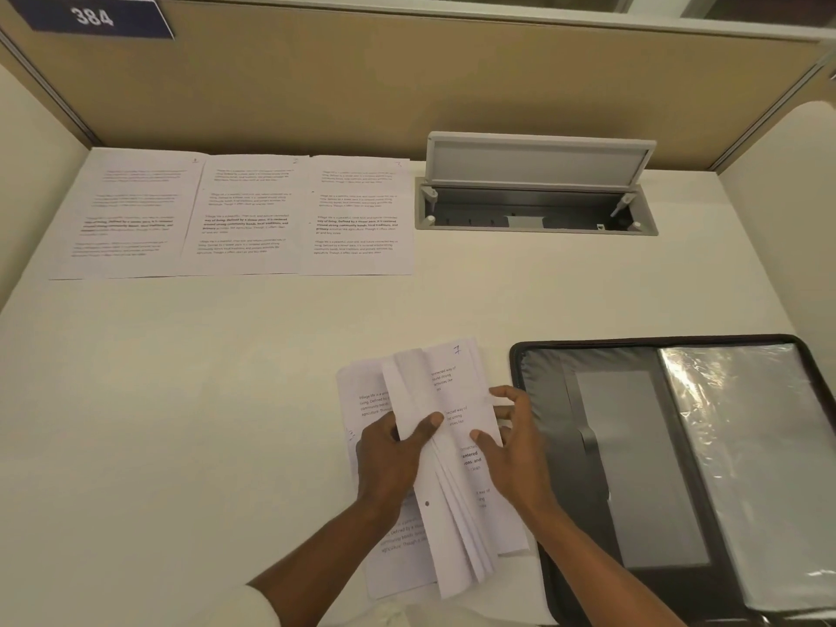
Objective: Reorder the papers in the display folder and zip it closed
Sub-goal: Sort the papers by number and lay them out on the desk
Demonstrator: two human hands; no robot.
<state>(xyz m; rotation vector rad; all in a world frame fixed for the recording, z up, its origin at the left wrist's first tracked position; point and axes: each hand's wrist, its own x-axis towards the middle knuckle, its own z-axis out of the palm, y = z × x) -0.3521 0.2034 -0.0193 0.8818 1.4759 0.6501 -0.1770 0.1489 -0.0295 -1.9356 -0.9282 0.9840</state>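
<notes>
- I count three sheets laid side by side at the far left of the desk
- One stack of papers lies near centre; one display folder lies open just to its right
- My left hand grips a lifted bundle of its leaves, thumb on top
- My right hand, fingers curled, holds the stack's right edge

At a white desk, both hands grip a fanned stack of papers (top sheet marked 7) beside an open display folder.
</notes>
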